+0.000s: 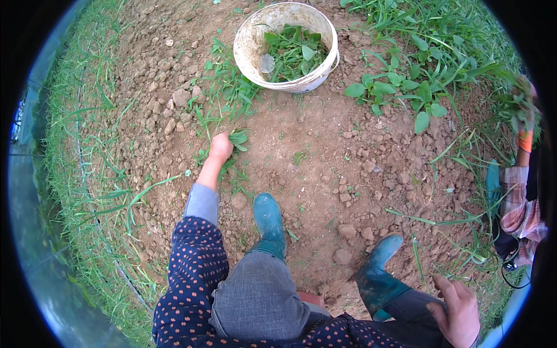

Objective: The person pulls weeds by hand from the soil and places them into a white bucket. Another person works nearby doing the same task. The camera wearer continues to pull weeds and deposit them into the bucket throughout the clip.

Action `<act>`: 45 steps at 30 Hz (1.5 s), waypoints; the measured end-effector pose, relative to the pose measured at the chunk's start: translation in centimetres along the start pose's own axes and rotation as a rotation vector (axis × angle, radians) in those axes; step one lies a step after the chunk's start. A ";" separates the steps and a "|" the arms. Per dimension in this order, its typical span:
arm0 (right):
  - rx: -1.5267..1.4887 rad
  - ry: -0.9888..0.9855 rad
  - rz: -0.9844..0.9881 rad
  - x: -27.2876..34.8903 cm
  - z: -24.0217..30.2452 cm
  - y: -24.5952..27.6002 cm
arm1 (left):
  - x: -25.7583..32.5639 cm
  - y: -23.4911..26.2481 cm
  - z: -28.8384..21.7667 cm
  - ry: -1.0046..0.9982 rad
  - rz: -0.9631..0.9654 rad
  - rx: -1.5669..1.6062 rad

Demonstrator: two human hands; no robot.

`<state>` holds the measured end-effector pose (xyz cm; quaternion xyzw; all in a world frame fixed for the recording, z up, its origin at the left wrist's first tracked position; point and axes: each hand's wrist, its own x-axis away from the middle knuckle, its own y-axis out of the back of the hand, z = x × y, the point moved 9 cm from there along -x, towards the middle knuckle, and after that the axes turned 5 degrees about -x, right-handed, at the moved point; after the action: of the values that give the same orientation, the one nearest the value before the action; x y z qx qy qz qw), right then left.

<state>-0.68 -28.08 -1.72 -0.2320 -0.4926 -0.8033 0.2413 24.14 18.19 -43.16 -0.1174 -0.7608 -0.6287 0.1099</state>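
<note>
Leafy weeds (238, 139) are gripped by the left hand (220, 146), low over the soil (316, 153), nearer than the white bucket (301, 87); the right hand (458, 312) is held loosely open beside the right leg (411, 303).

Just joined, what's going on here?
The person's bare left hand is closed around green leafy plants low over brown crumbly soil. The bare right hand is open, nothing visible in it. Ahead stands a dirt-smeared white plastic bucket holding loose greens. At the right edge, a plaid-sleeved co-worker holds greenery.
</note>
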 end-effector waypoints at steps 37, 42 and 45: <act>-0.031 -0.102 0.076 -2.5 -0.3 -0.3 | -13.9 2.6 -11.0 -0.026 0.103 -0.424; -0.038 -0.144 0.060 -3.4 -1.0 -0.2 | -15.5 2.8 -9.0 0.033 0.084 -0.252; -0.007 -0.163 0.084 -3.5 -1.2 -0.4 | -15.9 2.1 -8.3 0.013 0.081 -0.158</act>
<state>1.63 -28.48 -4.58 -0.3181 -0.4974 -0.7727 0.2331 39.99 9.81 -44.70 -0.1526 -0.7029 -0.6823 0.1306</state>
